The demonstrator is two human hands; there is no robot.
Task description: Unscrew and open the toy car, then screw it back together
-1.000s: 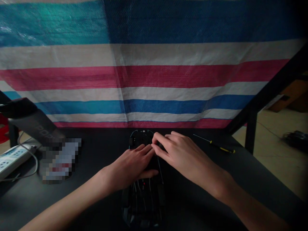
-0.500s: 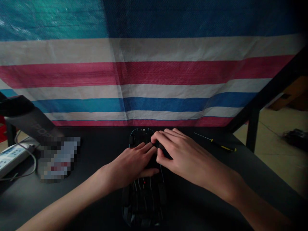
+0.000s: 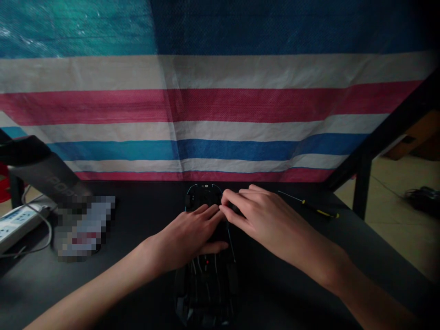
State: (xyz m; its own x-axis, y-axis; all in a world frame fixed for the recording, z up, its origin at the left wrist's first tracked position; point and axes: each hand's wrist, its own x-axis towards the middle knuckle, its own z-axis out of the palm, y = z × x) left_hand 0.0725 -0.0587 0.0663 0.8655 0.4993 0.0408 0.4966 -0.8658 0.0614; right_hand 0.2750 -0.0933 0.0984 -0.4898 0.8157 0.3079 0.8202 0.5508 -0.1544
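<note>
A dark toy car (image 3: 207, 288) lies lengthwise in front of me, its underside apparently facing up, with wheels at the sides and a small red dot near its middle. Across its centre rests my left hand (image 3: 190, 236), fingers together over the body and thumb apart, holding it against the table. At the car's right edge, beside the left fingertips, my right hand (image 3: 256, 213) is curled with thumb and index finger pinched close together. Whatever may be between those fingers is hidden. To the right lies a screwdriver (image 3: 318, 211) with a black and yellow handle.
The dark table (image 3: 144, 298) has a white power strip (image 3: 20, 222) with a cable at left. A grey bottle (image 3: 51, 174) and a blurred-out item (image 3: 89, 229) are near it. A striped sheet (image 3: 240, 105) hangs behind; a black frame post (image 3: 362, 188) stands at right.
My right thumb has moved up towards the index finger, narrowing the gap between them, and the hand has shifted slightly right. My left hand stays in place on the toy car.
</note>
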